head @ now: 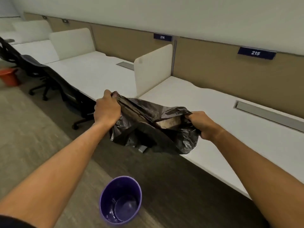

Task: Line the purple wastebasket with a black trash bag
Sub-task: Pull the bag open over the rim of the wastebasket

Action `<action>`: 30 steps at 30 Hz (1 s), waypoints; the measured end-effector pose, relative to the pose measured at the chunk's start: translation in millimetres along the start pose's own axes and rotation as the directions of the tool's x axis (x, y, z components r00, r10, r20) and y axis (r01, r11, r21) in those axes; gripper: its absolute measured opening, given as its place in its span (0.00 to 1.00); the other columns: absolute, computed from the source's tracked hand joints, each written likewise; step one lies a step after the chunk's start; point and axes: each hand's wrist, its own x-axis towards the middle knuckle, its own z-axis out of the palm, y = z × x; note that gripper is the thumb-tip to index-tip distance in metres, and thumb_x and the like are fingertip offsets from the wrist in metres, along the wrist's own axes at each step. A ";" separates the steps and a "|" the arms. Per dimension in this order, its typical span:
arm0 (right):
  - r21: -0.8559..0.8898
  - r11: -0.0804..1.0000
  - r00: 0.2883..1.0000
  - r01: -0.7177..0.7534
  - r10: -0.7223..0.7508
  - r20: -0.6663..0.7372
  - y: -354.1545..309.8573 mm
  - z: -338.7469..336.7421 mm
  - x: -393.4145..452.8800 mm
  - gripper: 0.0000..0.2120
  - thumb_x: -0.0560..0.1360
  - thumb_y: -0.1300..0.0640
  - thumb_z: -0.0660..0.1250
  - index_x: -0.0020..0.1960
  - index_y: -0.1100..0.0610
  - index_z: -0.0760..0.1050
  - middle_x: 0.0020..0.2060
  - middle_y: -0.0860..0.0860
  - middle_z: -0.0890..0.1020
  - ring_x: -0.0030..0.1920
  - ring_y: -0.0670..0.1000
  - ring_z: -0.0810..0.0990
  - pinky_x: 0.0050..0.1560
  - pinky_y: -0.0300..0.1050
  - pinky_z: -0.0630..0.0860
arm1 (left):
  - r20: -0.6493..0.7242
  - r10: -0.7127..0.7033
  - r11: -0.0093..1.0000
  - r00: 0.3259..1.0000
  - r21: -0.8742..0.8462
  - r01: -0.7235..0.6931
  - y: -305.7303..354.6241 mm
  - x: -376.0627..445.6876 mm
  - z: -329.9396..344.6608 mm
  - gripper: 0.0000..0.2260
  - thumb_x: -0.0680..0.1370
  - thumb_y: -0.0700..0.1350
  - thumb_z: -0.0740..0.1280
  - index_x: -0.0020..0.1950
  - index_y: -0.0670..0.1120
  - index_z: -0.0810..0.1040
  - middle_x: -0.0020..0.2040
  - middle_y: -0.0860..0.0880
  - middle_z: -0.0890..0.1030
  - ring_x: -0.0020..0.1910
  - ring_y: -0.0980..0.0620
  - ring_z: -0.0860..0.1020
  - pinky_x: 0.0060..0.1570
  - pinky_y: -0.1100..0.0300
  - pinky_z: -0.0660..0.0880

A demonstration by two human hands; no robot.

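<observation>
A crumpled black trash bag (148, 127) hangs in the air above the desk's front edge, its mouth pulled partly apart. My left hand (107, 109) grips the bag's left rim and my right hand (200, 124) grips its right rim. The purple wastebasket (120, 200) stands upright on the floor below and nearer to me, between my forearms. It has nothing in it and its bare bottom shows. The bag is well above the basket and does not touch it.
A long white desk (213, 129) with cream dividers (153, 71) runs from far left to right. Black office chairs (54, 79) stand at its left part. An orange bucket (9, 76) sits on the floor far left. Carpeted floor lies to my left.
</observation>
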 end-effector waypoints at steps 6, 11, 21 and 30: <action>-0.068 0.993 0.993 -0.093 0.098 0.069 37.9 129.4 6.5 0.07 0.78 0.63 0.61 0.45 0.61 0.78 0.40 0.59 0.81 0.40 0.56 0.79 0.37 0.45 0.75 | 0.050 -0.121 0.991 0.991 0.053 0.119 -129.7 -6.0 -9.0 0.14 0.83 0.51 0.54 0.59 0.44 0.71 0.49 0.39 0.78 0.48 0.38 0.77 0.43 0.50 0.70; -0.142 0.977 0.978 -0.161 0.177 0.112 84.5 213.7 9.6 0.10 0.77 0.61 0.63 0.48 0.67 0.79 0.42 0.62 0.82 0.44 0.58 0.81 0.45 0.51 0.77 | 0.110 -0.188 0.980 0.976 0.079 0.180 -222.0 -17.2 -1.9 0.12 0.83 0.52 0.55 0.54 0.45 0.71 0.42 0.44 0.75 0.43 0.43 0.75 0.40 0.50 0.70; -0.274 0.906 0.938 -0.322 0.344 0.036 217.4 295.6 48.0 0.09 0.71 0.59 0.62 0.40 0.66 0.76 0.34 0.56 0.80 0.37 0.54 0.78 0.36 0.47 0.70 | 0.203 -0.326 0.942 0.923 0.148 0.300 -358.8 -66.1 63.1 0.12 0.83 0.51 0.54 0.53 0.43 0.70 0.42 0.38 0.80 0.43 0.35 0.78 0.40 0.47 0.73; -0.370 0.820 0.889 -0.437 0.455 -0.042 362.8 336.2 106.0 0.11 0.69 0.55 0.64 0.42 0.62 0.79 0.35 0.55 0.82 0.38 0.55 0.80 0.34 0.45 0.69 | 0.285 -0.449 0.874 0.847 0.335 0.351 -470.2 -121.4 159.6 0.13 0.83 0.51 0.54 0.56 0.43 0.70 0.45 0.35 0.79 0.46 0.33 0.77 0.39 0.49 0.69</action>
